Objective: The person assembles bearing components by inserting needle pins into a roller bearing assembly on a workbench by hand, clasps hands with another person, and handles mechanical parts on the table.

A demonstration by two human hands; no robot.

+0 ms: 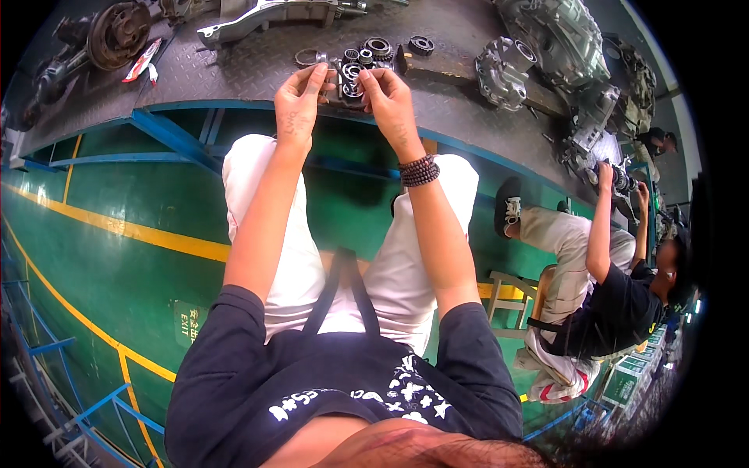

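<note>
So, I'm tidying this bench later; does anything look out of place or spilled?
A red-and-white item, perhaps a packet, lies on the bench at left near the brown drum, looking odd among metal parts. No spill shows.

Workshop: metal bench (226, 78), probably gearbox casings (555, 43)

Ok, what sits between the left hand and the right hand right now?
In the head view, a cluster of round, ring-like metal parts shows between the left hand and the right hand.
</note>
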